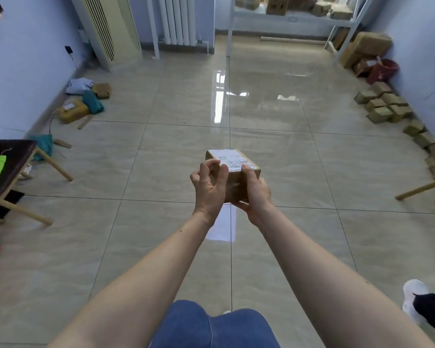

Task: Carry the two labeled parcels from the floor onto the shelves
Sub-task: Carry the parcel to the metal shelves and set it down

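A small brown cardboard parcel (236, 187) with a white printed label on top is held out in front of me above the tiled floor. My left hand (209, 189) grips its left side, fingers curled over the top edge. My right hand (255, 194) holds its right side and underside. The white metal shelves (294, 17) stand at the far end of the room with several brown boxes on them. A yellow parcel (72, 111) with a white label lies on the floor at the left wall.
Rows of small brown boxes (384, 106) line the right wall, with larger cartons and a red bucket (382, 71) behind. A wooden-legged table (15, 172) stands at left. Cloth bundles lie by the left wall. Another person's white shoe (414, 297) shows at lower right.
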Demonstrator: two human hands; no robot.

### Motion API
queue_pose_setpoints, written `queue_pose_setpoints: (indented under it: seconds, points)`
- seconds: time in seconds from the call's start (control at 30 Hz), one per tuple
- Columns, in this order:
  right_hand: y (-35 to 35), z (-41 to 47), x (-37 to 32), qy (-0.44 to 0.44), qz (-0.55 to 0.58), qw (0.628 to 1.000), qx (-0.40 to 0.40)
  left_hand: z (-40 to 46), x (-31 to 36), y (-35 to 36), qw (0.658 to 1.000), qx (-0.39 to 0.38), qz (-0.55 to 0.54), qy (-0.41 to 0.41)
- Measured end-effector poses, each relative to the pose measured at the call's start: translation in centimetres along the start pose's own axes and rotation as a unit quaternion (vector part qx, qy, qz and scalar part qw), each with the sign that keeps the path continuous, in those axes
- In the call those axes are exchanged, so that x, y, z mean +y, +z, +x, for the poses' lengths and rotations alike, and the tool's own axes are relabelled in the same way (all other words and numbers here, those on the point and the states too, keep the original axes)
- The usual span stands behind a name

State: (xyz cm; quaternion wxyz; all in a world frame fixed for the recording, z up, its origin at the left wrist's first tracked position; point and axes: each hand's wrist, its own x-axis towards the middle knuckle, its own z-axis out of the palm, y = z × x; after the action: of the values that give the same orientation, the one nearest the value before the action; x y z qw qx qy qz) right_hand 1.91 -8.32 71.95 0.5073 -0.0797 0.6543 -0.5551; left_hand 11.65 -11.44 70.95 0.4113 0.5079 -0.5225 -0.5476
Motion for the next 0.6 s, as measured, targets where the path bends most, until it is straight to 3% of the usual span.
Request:
queue_pose_setpoints:
  seconds: [0.13, 0.47, 0.6]
  points:
    - [-0.7, 0.0, -1.1, -0.019, -0.013, 1.000, 0.003, 0.9, 0.3, -0.4, 0.999, 0.001, -0.023, -0.026]
    - [-2.1, -0.5, -3.4, -0.041, -0.051, 0.997, -0.032, 3.2, 2.0, -1.2, 0.971, 0.031, -0.118, -0.206]
    - [-2.5, -0.6, -3.7, -0.036, -0.049, 0.998, -0.035, 3.2, 2.2, -1.1, 0.970, 0.028, -0.131, -0.203]
